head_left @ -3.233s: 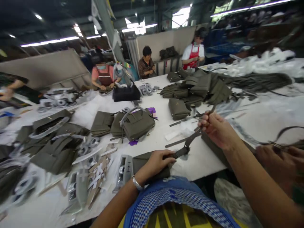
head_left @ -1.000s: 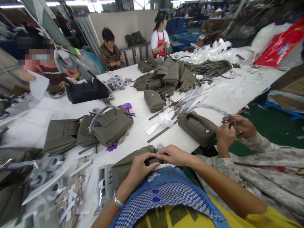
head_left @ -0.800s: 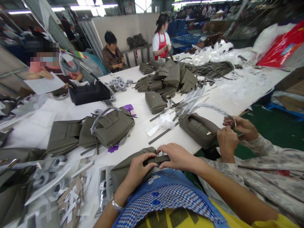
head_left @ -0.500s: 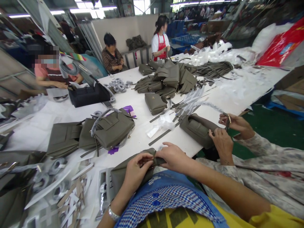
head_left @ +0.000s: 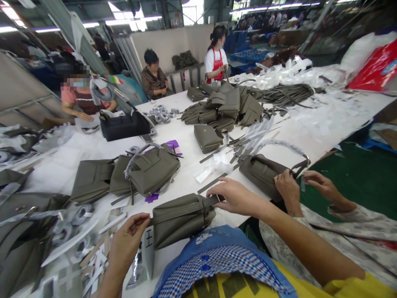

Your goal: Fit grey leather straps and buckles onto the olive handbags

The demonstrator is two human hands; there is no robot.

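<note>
An olive-green handbag [head_left: 173, 227] lies on the table in front of my blue apron [head_left: 214, 236]. A flat strap [head_left: 182, 210] of the same colour runs lengthwise over the bag. At the bag's left end my left hand [head_left: 130, 234] is closed, its fingertips pinching the strap's dark end. My right hand [head_left: 234, 196] grips the strap's other end at the bag's right, where a small metal ring shows by the fingers. Under the left part of the bag lies a grey-white piece [head_left: 149, 242] with a dark mark.
A co-worker's hands [head_left: 287, 188] work on another olive bag [head_left: 260, 171] to the right. Finished-looking bags [head_left: 155, 169] lie to the left, with tape rolls [head_left: 63, 229] and cut strips [head_left: 96, 260] nearer. A bag pile [head_left: 223, 101] stands mid-table; several people sit or stand beyond.
My left hand has moved left and down, away from my right hand, to the bag's left end. The strap now stretches across the bag. The co-worker's right hand has come off the strap.
</note>
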